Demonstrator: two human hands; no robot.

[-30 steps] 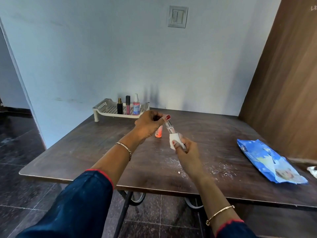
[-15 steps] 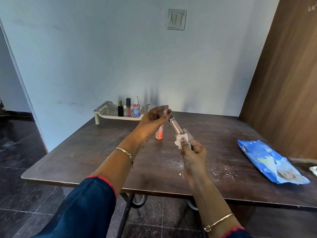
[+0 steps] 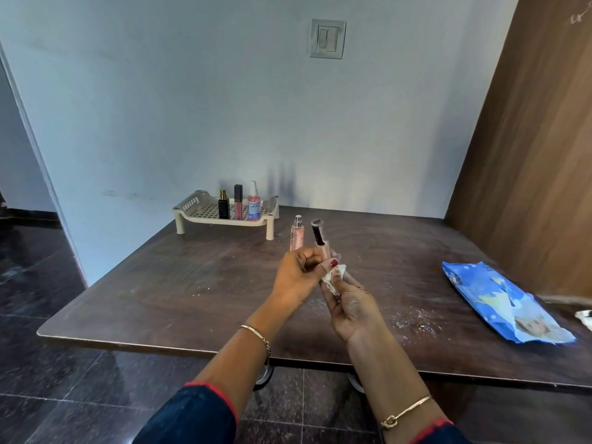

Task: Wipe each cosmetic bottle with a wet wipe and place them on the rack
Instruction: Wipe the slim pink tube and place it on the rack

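My left hand (image 3: 296, 274) pinches the lower end of a slim cosmetic tube (image 3: 319, 235) with a dark cap, held nearly upright above the table. My right hand (image 3: 350, 307) grips a crumpled white wet wipe (image 3: 334, 277) pressed against the tube's base. A pink spray bottle (image 3: 297, 233) stands on the table just behind my hands. The beige rack (image 3: 198, 209) at the back left holds a black bottle (image 3: 223, 205), a pink gloss tube (image 3: 238, 201) and a pink pump bottle (image 3: 254, 201).
A blue wet-wipe pack (image 3: 503, 302) lies at the right of the brown table (image 3: 160, 283). A wooden panel (image 3: 528, 155) rises at the right, the wall stands behind. White powder specks dot the table near my right hand. A white scrap (image 3: 584, 317) lies at the right edge.
The tube has swung from tilted to nearly upright, dark cap on top. My left hand slid from its top to its lower end. Both hands dropped slightly, uncovering the pink spray bottle.
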